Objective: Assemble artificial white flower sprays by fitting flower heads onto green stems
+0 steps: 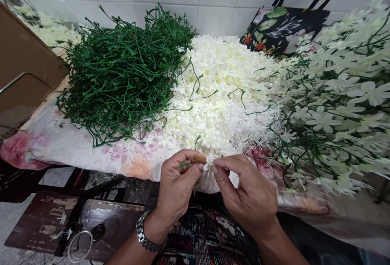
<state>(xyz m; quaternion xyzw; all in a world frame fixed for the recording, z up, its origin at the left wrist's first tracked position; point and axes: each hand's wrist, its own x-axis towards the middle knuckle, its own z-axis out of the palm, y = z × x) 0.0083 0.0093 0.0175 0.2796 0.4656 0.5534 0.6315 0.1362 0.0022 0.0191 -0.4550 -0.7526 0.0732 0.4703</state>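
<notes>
Just past the cloth's front edge, both hands meet at a small white artificial flower (209, 162). My left hand (178, 188), with a metal watch on its wrist, is closed in a pinch on a green plastic stem (184, 164), bits of which show between its fingers. From the other side, my right hand (248, 190) pinches the flower between thumb and forefinger. Loose white blossoms (210, 78) lie heaped beyond the hands. To the left of them is a large tangle of green plastic stems (122, 78). Thin white stamen pieces (248, 125) lie in front of the blossoms, on the right.
Flowered stems (332, 110) are piled high at the right. A floral cloth (79, 151) covers the work surface. A black flowered bag (283, 29) leans against the tiled wall. At far left stands a cardboard box (27, 54); a brown board (106, 220) is below.
</notes>
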